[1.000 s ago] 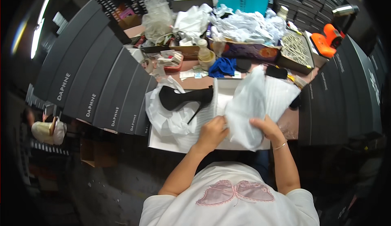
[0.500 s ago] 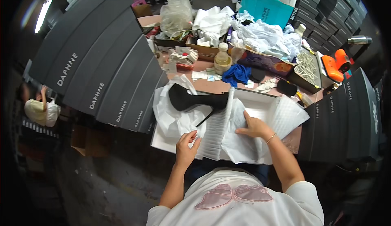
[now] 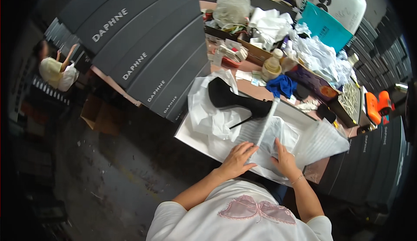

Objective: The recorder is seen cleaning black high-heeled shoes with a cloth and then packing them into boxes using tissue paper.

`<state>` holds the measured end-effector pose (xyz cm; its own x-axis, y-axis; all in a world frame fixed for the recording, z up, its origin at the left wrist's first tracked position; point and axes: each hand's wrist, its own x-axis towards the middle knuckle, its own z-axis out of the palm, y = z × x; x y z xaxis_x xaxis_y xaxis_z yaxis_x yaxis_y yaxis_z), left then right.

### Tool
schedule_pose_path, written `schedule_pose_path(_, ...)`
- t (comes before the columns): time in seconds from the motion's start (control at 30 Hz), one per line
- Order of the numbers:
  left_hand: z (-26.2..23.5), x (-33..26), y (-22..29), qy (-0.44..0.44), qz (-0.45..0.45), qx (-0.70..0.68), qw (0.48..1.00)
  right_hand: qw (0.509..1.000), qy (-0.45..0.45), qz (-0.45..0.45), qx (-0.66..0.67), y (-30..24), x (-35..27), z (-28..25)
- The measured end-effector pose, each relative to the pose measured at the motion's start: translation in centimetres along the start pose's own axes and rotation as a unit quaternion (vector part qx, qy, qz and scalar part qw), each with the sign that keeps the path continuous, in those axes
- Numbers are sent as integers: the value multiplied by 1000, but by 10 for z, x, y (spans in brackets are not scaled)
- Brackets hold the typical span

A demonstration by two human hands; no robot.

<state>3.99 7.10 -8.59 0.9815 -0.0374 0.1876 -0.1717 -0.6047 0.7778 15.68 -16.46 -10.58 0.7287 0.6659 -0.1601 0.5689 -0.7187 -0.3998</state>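
Note:
A black high-heeled shoe [image 3: 232, 100] lies on its side on crumpled white tissue paper [image 3: 202, 110] in the left half of a white shoebox [image 3: 184, 133]. A ridged white foam sheet [image 3: 266, 121] stands up across the middle, beside the shoe's toe. To its right lies a bundle of white paper [image 3: 281, 131]; what is inside cannot be seen. My left hand [image 3: 236, 160] rests with fingers stretched at the foam's near edge. My right hand [image 3: 285, 159], thumb and fingers apart, touches the paper bundle's near side. Another ridged sheet [image 3: 323, 143] hangs over the box's right end.
Dark shoeboxes are stacked at left [image 3: 143, 37] and right [image 3: 369, 158]. Behind the box are a plastic bottle [image 3: 271, 68], a blue cloth [image 3: 281, 86], an orange tool [image 3: 372, 106] and trays of crumpled paper. A person [image 3: 58, 71] is far left; a cardboard box [image 3: 100, 115] sits on the floor.
The view has swung left, so the bench things shift right in the picture. My left hand has come right to the foam sheet; my right hand has drawn back to the bundle's near side.

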Motion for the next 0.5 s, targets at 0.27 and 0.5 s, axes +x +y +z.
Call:
schedule_pose_path(0.27,-67,-10,-19,339,-90,28,936,972,125,-179,-83,-88,126,-117)
schedule_pose_path(0.5,-103,-10,-36,338,-137,-126,923,982,-20,-154,-106,-98,211,-70)
